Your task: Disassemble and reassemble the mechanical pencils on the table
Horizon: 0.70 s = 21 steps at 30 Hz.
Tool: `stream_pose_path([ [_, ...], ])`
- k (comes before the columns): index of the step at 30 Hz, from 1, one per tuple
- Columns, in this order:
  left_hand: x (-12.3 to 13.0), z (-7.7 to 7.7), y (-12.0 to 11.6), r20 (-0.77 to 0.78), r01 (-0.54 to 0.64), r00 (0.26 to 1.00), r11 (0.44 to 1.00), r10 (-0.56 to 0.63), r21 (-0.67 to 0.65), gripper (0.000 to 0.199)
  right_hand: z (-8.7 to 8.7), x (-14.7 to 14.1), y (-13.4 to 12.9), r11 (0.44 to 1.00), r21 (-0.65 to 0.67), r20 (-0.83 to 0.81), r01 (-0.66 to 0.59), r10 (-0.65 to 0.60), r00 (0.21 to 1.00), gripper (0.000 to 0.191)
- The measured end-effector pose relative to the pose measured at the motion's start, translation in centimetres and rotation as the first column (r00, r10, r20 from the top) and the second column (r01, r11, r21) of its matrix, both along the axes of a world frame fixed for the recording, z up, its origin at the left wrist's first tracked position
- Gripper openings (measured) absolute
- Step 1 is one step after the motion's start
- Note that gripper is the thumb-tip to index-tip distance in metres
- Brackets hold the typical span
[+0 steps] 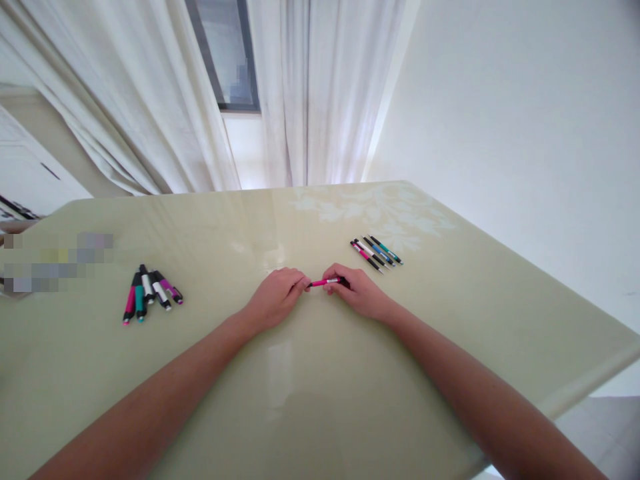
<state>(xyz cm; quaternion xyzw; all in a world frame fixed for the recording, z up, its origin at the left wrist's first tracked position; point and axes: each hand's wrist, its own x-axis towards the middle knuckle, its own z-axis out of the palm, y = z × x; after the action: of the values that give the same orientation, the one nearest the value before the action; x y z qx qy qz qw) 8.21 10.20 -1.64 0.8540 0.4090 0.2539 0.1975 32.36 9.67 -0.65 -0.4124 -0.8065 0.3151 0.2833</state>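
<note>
A pink pen (320, 283) with black ends lies level between my hands near the middle of the table. My left hand (281, 293) pinches its dark left end between thumb and fingers. Around its right end, the fingers of my right hand (354, 290) are closed, partly hiding the black part. Beyond my right hand, several pens (376, 253) in pink, white, blue and green lie side by side at a slant. To the left of my left hand is a loose pile of several thicker-looking pens (150, 291), pink, teal, white and purple with black parts.
The pale green glossy table (240, 420) has its far edge before white curtains (330, 87) and a window. A blurred-out object (55, 263) sits at the far left. A white wall (525, 120) rises on the right.
</note>
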Motion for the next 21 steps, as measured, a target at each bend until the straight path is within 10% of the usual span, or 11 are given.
stream_pose_path([
  [21, -0.03, 0.28, -0.04, 0.109, -0.054, 0.992, 0.997, 0.061, -0.062, 0.029, 0.11, -0.14, -0.09, 0.999, 0.032, -0.02, 0.038, -0.037, 0.999, 0.007],
])
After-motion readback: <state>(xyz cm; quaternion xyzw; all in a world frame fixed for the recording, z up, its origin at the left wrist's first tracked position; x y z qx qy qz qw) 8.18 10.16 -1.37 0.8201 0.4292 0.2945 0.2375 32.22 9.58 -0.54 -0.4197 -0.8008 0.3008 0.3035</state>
